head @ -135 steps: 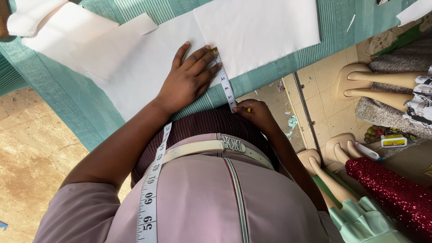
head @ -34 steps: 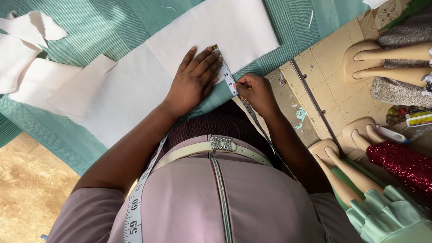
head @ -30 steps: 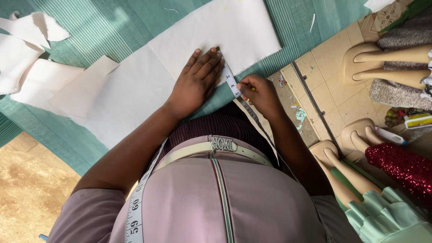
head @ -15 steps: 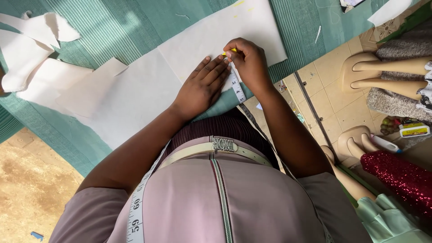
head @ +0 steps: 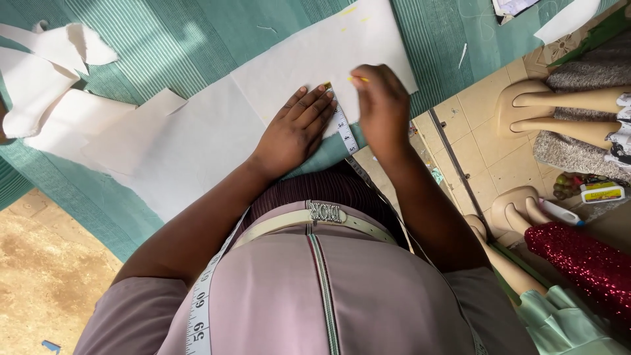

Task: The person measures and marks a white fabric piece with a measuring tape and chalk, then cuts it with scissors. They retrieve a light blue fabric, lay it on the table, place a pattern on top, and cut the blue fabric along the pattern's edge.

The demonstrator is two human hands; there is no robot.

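From the head view, my left hand point(head: 294, 135) lies flat, fingers spread, pinning the white fabric point(head: 217, 125) and the tape measure point(head: 342, 125) to the green-striped counter point(head: 164, 46). My right hand point(head: 381, 105) pinches a yellow chalk point(head: 358, 79) over the cloth. I judge the fabric light, limp and prone to sliding, best held by pressing near the marking edge. Mannequin stands point(head: 559, 112) crowd the tiled floor point(head: 473, 144) beside me.

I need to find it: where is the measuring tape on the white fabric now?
In the head view, the measuring tape lies just right of centre on the white fabric, between the left hand and right hand.
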